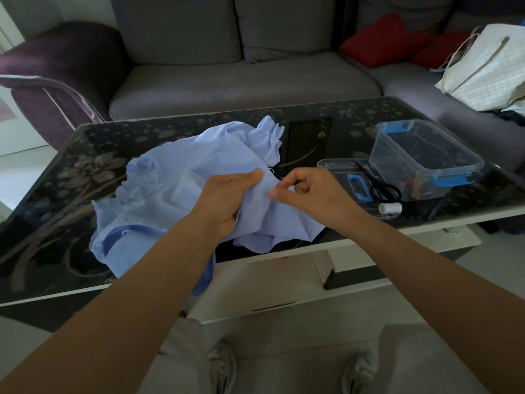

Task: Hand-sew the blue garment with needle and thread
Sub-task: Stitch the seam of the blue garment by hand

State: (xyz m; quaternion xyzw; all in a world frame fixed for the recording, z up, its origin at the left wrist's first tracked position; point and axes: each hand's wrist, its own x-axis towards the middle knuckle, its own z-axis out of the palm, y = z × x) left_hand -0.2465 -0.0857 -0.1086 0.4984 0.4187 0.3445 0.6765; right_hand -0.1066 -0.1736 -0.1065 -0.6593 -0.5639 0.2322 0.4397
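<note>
A grey sofa (241, 81), cut off at the top and bearing two red cushions (383, 41), stands behind the dark, flower-patterned glass tabletop (56, 194). One blue garment (170, 194) lies crumpled there, its near edge hanging off, beside one clear box (426, 157), one pair of scissors (380, 186) and one white spool (390, 208). The left hand (227, 194) grips a raised fold, and the right hand (309, 194) pinches a barely discernible needle (284, 181) against it.

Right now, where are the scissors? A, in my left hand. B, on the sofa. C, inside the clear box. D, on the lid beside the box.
D: the scissors lie on the flat lid, next to the box, not inside it.
</note>
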